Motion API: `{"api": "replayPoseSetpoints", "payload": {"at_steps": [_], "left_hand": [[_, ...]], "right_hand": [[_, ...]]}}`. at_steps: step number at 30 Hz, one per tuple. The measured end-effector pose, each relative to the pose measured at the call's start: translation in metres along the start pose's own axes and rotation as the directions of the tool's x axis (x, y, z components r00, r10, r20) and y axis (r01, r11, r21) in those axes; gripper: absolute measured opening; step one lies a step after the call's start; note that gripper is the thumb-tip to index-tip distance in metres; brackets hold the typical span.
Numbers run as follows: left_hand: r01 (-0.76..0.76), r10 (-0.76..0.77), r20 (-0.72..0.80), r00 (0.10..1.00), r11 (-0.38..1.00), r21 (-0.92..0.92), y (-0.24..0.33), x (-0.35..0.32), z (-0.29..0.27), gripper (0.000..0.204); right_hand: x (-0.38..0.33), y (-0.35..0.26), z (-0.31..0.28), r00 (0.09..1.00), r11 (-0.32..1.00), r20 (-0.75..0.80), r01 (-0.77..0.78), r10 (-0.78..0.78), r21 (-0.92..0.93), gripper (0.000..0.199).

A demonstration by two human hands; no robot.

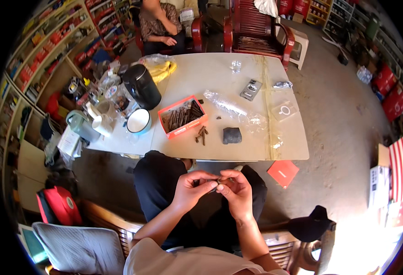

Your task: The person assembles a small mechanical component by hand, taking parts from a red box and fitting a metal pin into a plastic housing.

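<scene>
Over my lap, my left hand (190,190) and my right hand (239,195) meet at the fingertips. Both pinch one small dark metal piece (219,181); the fingers cover most of it, so its kind does not show. Ahead on the table (174,82), an open red box (182,117) is filled with rusty brown bolts (178,120). A few loose bolts (202,135) lie by its near right corner. To their right is a dark, block-like piece (232,135), with a tiny dark bit (219,118) behind it.
A black kettle (142,87), an enamel mug (138,121) and a grey-green pitcher (82,126) crowd the table's left. Clear plastic wrap (226,105) and a glass (236,66) are farther back. A red sheet (283,173) lies on the floor. Another person (164,27) sits across.
</scene>
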State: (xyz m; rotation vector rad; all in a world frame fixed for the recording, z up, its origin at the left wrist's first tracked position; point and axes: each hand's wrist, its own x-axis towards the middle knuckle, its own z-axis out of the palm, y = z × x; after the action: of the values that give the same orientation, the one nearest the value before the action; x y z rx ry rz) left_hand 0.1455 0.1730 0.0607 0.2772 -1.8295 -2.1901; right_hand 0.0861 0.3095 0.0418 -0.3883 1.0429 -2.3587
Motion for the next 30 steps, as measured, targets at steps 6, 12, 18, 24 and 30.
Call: {"api": "replayPoseSetpoints", "payload": {"at_steps": [6, 12, 18, 24, 30], "left_hand": [[-0.023, 0.022, -0.062, 0.998, 0.999, -0.023, 0.014, -0.017, -0.013, 0.01], [-0.434, 0.439, 0.037, 0.898, 0.868, 0.24, 0.072, -0.004, -0.063, 0.009], [-0.504, 0.554, -0.063, 0.83, 0.794, 0.34, 0.095, 0.017, -0.097, 0.008], [-0.213, 0.165, 0.167, 0.972, 0.919, 0.332, 0.126, 0.03, -0.126, 0.037], [0.129, -0.105, 0.224, 0.969, 0.987, -0.092, 0.095, 0.081, -0.174, 0.032]], "right_hand": [[0.003, 0.006, 0.028, 0.991, 0.98, 0.068, 0.121, -0.111, -0.16, 0.02], [0.031, 0.026, 0.084, 0.894, 0.868, 0.206, 0.44, -0.399, -0.23, 0.016], [0.069, 0.042, 0.132, 0.896, 0.891, 0.172, 0.433, -0.409, -0.139, 0.015], [0.1, 0.038, 0.147, 0.878, 0.851, -0.031, 0.454, -0.478, -0.265, 0.013], [0.13, 0.024, 0.079, 0.94, 0.945, -0.108, 0.328, -0.325, 0.01, 0.008]]}}
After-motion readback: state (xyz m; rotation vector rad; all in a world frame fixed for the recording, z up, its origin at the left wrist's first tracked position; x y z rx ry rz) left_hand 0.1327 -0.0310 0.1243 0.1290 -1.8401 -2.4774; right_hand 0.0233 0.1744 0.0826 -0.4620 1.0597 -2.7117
